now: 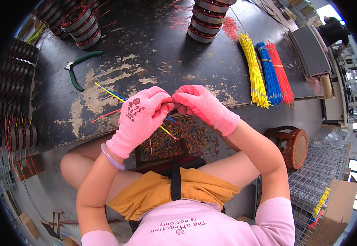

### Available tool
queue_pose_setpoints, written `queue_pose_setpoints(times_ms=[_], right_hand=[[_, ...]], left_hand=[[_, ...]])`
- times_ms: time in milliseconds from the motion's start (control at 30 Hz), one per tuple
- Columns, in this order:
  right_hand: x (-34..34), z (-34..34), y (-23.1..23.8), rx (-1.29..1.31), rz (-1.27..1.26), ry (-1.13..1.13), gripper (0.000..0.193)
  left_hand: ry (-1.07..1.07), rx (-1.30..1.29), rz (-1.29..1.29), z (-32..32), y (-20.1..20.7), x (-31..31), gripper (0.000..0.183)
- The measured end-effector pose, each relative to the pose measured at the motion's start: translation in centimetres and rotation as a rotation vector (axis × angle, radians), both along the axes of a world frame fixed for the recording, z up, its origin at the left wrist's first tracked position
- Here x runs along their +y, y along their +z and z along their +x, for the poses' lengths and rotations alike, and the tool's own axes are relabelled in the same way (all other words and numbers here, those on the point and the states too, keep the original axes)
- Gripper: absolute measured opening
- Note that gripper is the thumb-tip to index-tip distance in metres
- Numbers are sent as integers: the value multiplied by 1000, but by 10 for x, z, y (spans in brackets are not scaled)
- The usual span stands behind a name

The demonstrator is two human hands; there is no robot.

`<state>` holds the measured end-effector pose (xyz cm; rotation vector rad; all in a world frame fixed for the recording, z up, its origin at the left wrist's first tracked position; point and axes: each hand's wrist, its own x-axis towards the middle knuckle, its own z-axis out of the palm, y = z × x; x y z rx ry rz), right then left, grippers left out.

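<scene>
My left hand [139, 117], in a pink knitted glove, is closed around a few thin wires. A yellow wire [104, 89], a blue wire beside it and a red wire [104, 116] stick out on its left, and their other ends come out below the palm. Fingertip to fingertip with it, my right hand [205, 107], gloved the same way, is pinched closed. What lies between its fingers is too small and covered to make out. Both hands are held at the front edge of the dark worktable [154, 45]. Green-handled cutting pliers [76, 69] lie beyond my left hand.
Bundled yellow wires [253, 74], blue wires [270, 74] and red wires [281, 74] lie at the right. Stacked stator cores [206, 22] stand at the back, more [82, 26] at the back left. Below are colourful wire scraps [203, 139] and a wooden stool [291, 145].
</scene>
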<state>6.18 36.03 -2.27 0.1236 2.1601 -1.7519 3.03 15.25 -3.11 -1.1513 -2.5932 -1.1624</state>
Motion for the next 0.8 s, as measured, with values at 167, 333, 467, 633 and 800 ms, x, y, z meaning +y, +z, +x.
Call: queue_pose_setpoints(times_ms=[167,333,467,633,800], right_hand=[[2,17,10,599,530,-18,24],[6,13,-13,907,820,201,23],[5,11,5,-210,-134,104,18],[5,19,6,940,812,192,18],[-4,12,11,-201,-97,-57,23]], left_hand=[[-4,-68,9,0,1,-1,8],[-10,-44,14,0,3,0,5],[-11,-42,22,0,-1,-2,6],[-7,-67,3,1,0,-1,7],[-32,-21,33,-1,-1,-1,5]])
